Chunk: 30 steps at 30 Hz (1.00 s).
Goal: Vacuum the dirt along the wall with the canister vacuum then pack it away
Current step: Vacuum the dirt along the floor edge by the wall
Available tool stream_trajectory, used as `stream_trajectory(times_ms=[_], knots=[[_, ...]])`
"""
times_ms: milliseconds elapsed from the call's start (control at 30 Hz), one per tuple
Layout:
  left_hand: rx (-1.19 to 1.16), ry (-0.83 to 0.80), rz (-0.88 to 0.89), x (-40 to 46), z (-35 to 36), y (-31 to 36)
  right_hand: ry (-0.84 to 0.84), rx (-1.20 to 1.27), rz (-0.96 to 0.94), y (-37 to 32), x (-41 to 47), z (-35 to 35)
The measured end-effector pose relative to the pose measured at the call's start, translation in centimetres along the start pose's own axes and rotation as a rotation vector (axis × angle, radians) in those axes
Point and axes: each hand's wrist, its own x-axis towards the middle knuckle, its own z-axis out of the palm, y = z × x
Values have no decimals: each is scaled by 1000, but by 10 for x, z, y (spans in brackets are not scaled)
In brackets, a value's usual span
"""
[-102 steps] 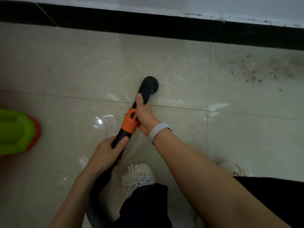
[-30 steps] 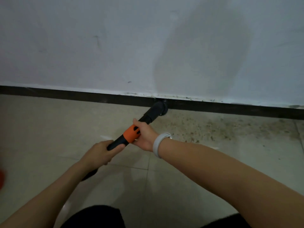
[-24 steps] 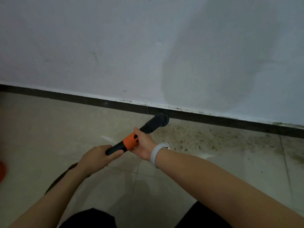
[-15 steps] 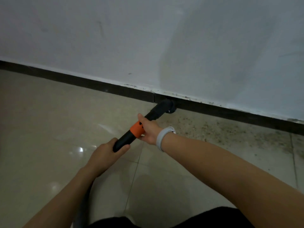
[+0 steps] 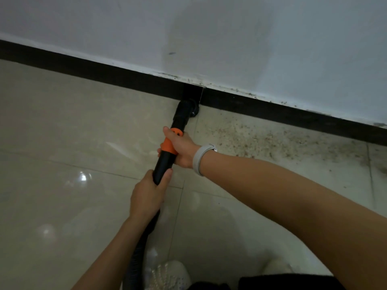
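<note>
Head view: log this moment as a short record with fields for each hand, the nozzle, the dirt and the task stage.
left hand: grips the black wand just above the hose
right hand: grips the orange collar
nozzle: on the floor at the black baseboard
dirt: speckled along the wall, right of the nozzle
task stage: vacuuming, dirt left
</note>
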Motion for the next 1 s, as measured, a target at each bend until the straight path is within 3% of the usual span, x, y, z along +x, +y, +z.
stream_trajectory(times_ms=[167, 467, 1000], knots=[[-97, -56, 11, -6, 14, 9, 123, -70, -32, -1, -5, -15], [-26, -46, 35, -14, 33, 21, 67, -82, -48, -4, -12, -46], [173, -184, 124, -27, 78, 55, 80, 135, -105, -2, -24, -132]])
